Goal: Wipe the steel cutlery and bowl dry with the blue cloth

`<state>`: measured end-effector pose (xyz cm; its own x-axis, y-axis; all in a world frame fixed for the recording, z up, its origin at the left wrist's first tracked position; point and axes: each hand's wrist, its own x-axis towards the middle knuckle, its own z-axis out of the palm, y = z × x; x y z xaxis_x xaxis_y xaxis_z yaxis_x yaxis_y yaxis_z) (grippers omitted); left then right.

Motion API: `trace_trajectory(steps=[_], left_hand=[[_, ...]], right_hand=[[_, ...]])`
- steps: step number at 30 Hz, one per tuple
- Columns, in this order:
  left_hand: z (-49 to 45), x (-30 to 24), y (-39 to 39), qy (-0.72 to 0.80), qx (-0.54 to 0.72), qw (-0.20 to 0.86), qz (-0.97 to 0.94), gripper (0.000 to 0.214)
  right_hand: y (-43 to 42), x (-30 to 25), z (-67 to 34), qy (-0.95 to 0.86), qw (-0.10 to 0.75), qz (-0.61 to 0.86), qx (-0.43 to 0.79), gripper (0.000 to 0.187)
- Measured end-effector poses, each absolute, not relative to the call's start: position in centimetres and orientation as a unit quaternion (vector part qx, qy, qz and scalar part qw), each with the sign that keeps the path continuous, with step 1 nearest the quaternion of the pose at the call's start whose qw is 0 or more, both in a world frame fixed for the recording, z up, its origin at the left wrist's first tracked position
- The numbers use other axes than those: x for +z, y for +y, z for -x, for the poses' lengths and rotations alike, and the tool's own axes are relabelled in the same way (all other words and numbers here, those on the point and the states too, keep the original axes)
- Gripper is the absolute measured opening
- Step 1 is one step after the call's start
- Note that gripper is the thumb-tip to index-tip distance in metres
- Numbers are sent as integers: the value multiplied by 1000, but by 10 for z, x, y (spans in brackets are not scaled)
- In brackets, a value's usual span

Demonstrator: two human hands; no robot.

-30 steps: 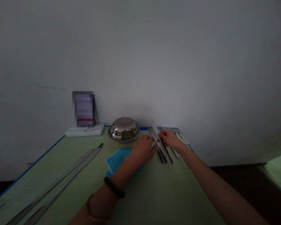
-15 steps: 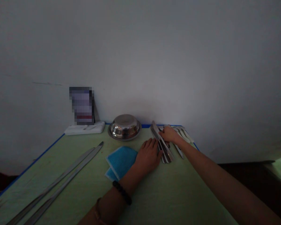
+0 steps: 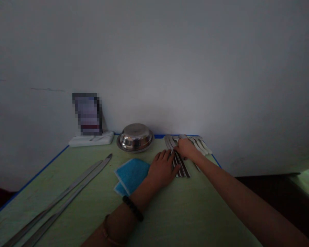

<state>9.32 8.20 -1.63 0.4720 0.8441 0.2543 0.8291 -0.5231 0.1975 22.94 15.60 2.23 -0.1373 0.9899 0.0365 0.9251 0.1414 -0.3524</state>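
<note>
Change over the last second: the metal knife that was tilted above the others at the far right has gone down, and the knives [image 3: 183, 167] now lie roughly side by side, near ends close to level. Judged meaning: that piece has joined the row, which looks tidier.

Hands: left hand [image 3: 161, 168] flattened, fingers extended and slightly spread, fingertips at the row's left side. Right hand [image 3: 186, 148] curled over its far right part; cannot tell whether it clamps a knife (fingertips hidden). The two nearly meet.

Count:
- knives in the row: several, perhaps four (overlap prevents a firm number);
- long-looking knives [image 3: 78, 185], left, near: 2;
- upturned metal bowl [image 3: 135, 137], far middle: 1;
- blue cloth pieces [image 3: 134, 175], overlapping, just left of the left hand: 2 visible (possibly one, folded);
- white-handled cutlery [image 3: 202, 145], far right: at least 3;
- blurred panel [image 3: 88, 115] on white stand [image 3: 91, 140], far left: 1 each.

All on one green table [image 3: 195, 209].
</note>
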Motion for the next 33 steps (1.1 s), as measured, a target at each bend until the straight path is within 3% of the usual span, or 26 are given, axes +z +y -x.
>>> trace_trajectory(steps=[17,33], left_hand=[[-94,-19,87,492,137,23,-859,48],[-99,-22,91,506,130,10,-853,49]], right_hand=[[69,7,-247,-735,146,659,67,32],[69,5,-251,-723,189,661,68,27]])
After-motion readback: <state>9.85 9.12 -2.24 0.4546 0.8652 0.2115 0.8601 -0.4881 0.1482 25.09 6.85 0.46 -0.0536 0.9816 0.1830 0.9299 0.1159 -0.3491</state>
